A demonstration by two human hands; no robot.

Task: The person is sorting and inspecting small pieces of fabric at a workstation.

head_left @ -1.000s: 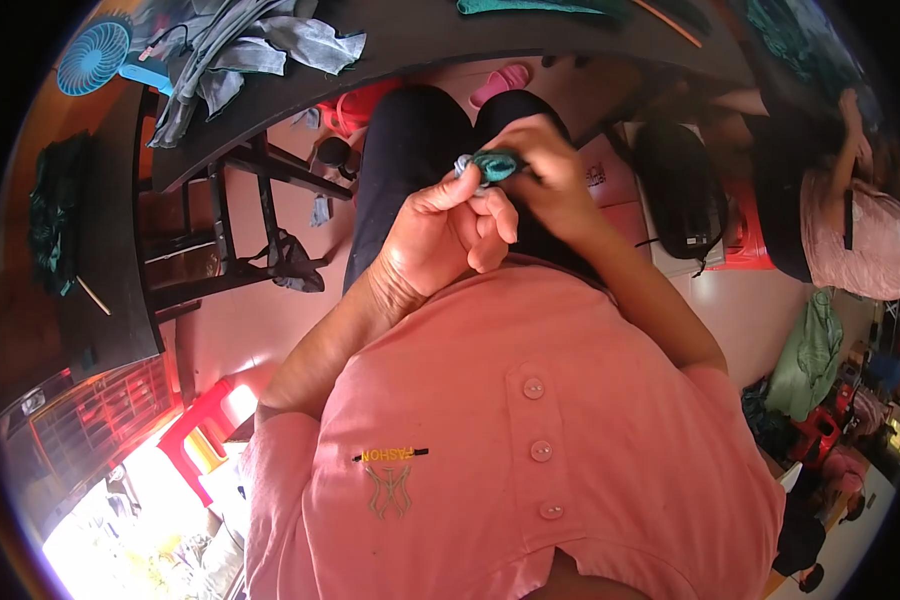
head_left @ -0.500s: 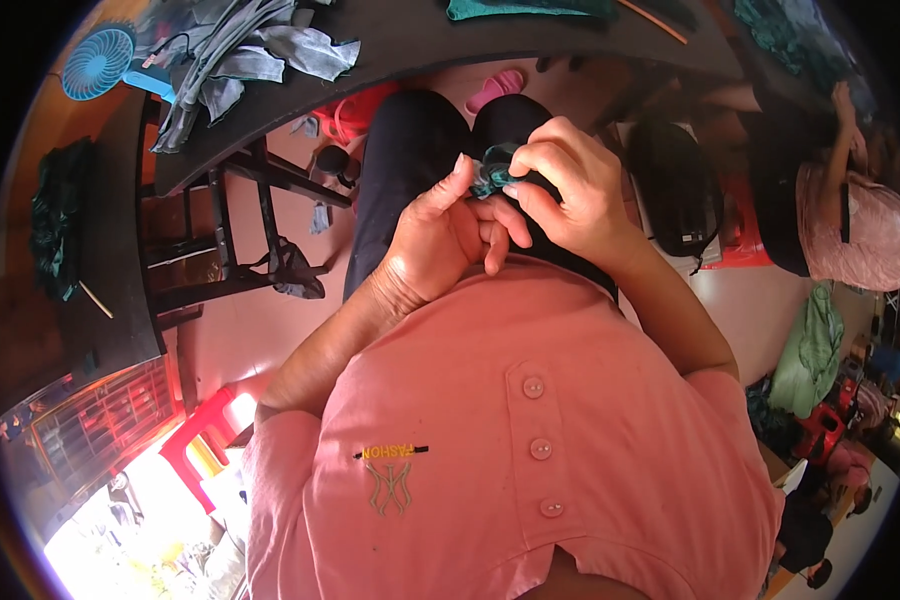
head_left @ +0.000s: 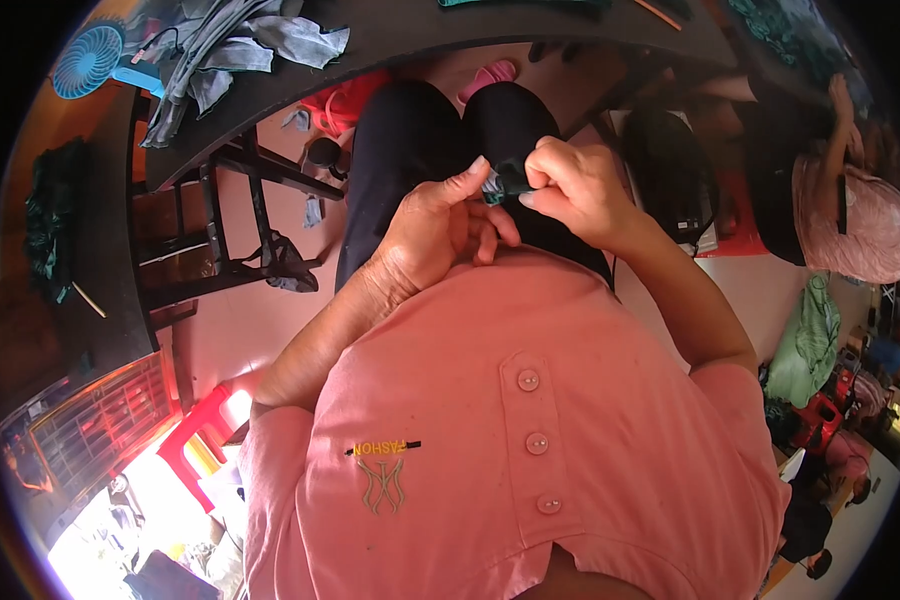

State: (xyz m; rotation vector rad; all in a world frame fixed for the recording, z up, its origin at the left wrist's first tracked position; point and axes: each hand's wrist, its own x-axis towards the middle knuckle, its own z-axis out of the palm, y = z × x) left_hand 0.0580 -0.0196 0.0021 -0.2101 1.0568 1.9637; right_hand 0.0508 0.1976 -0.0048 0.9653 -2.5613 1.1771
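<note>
A small piece of dark green fabric [head_left: 510, 180] with a paler grey-green edge is stretched between my hands above my dark-trousered lap. My left hand [head_left: 425, 230] has its thumb pointing up against the near end of the fabric, the other fingers curled loosely below. At the other end, my right hand [head_left: 582, 195] pinches the fabric between thumb and bent index finger, its remaining fingers folded in. Part of the piece is covered by the fingers, so its full shape does not show.
A black table [head_left: 400, 40] curves ahead, bearing grey cloth strips [head_left: 235, 50] and a blue fan [head_left: 88, 62]. Dark green cloth [head_left: 55, 210] lies at left. A black stool frame [head_left: 232, 200] stands below. A black bag [head_left: 665, 175] and a seated person [head_left: 840, 215] are at right.
My right hand has moved slightly right and down, drawing the fabric out from its bunched shape. My left hand stays near it, fingers curled a little more.
</note>
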